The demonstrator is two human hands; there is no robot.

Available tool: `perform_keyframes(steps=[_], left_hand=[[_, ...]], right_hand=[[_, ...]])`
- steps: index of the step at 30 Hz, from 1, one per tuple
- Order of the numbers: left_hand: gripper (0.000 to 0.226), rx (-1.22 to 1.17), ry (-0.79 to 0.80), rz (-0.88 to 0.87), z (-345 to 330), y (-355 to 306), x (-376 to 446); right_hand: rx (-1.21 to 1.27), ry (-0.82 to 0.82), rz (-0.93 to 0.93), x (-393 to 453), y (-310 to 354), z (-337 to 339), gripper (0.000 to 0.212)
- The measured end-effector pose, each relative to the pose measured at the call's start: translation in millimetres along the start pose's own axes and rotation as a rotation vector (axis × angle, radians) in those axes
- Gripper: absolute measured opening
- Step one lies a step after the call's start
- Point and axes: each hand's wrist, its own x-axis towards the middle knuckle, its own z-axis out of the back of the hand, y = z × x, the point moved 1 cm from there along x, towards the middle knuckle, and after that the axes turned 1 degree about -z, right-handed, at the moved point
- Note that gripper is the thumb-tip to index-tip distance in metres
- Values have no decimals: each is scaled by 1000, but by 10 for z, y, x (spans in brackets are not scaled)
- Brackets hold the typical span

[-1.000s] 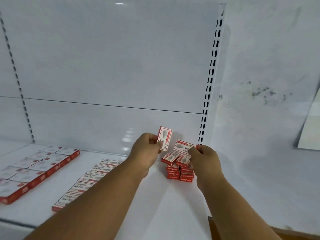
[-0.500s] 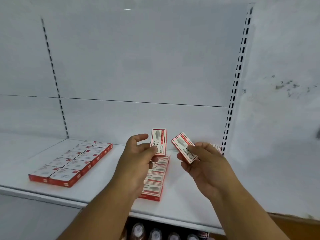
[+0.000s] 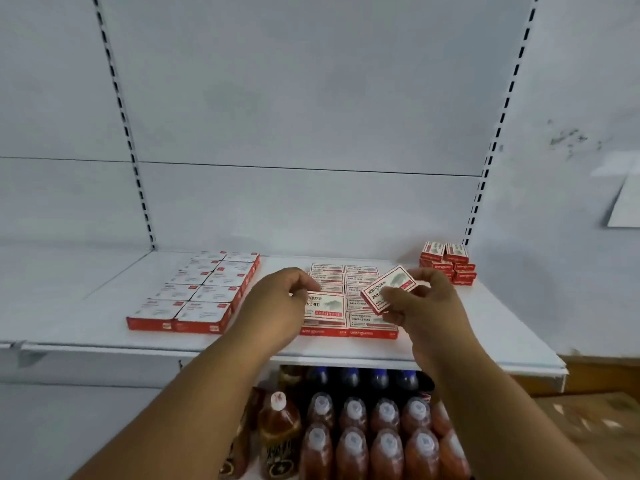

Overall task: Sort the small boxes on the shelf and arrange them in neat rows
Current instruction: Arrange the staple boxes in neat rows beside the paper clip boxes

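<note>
Small red-and-white boxes lie on the white shelf (image 3: 104, 336). A middle block (image 3: 360, 270) of two columns lies flat in front of me. My left hand (image 3: 277, 303) holds the left edge of one box (image 3: 323, 308), which lies flat at the front of the block's left column. My right hand (image 3: 422, 306) pinches another box (image 3: 389, 287), tilted a little above the right column. A loose pile of boxes (image 3: 448, 263) sits at the back right by the slotted upright.
A tidy two-column block of boxes (image 3: 201, 294) lies to the left on the shelf. Below the shelf stand several bottles (image 3: 353, 431) with pale caps. A wooden floor (image 3: 595, 420) shows at the lower right.
Both hands came down from chest height to the middle block. The left hand's box went from upright in the air to flat on the front of the left column; the right hand's box now hovers over the right column.
</note>
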Motion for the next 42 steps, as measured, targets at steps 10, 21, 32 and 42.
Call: perform_keyframes(steps=[10,21,32,42], left_hand=[[18,121,44,-104,-189,109,135],[41,190,142,-219,-118,241,22],[36,189,101,-286,-105,328,-8],[33,228,101,-356,-128,345,-26]], right_hand=[[-765,-80,138,44,-117,-21,41],[-1064,36,197,58,-203,27,60],[-1167,164,404,45,-222,150,49],[-1249,108,630,7,-317,130,36]])
